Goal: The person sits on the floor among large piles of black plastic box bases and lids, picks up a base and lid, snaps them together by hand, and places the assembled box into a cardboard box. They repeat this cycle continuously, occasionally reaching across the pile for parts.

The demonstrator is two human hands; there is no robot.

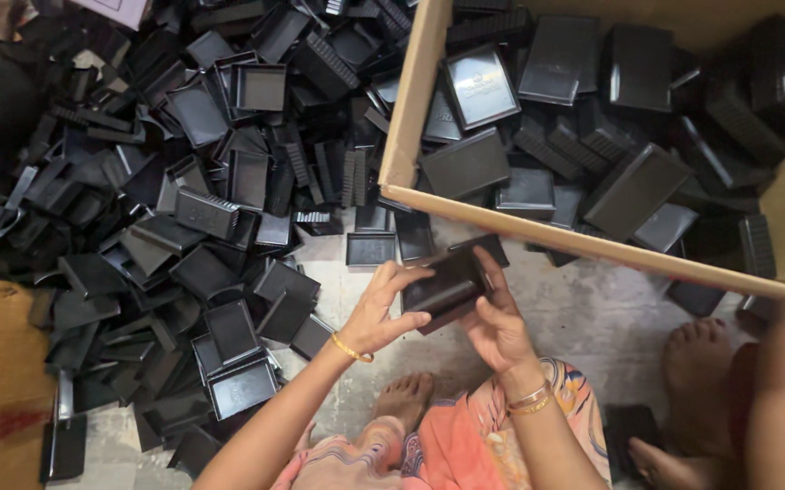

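Left hand (382, 313): fingers curled over the near-left end of a black plastic tray (447, 286), pinching it.
Right hand (499, 328): cupped beneath the tray's right side, gripping.
Tray: between both hands, long axis tilted up-right.
Beyond hands: cardboard box (592, 243) edge; loose tray pile (202, 227) to the left on the floor.

both forearms reach forward, left hand (380, 313) and right hand (498, 325) curled inward, facing each other.

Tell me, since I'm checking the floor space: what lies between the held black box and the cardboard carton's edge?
The head view shows only bare floor between the black box and the carton's edge.
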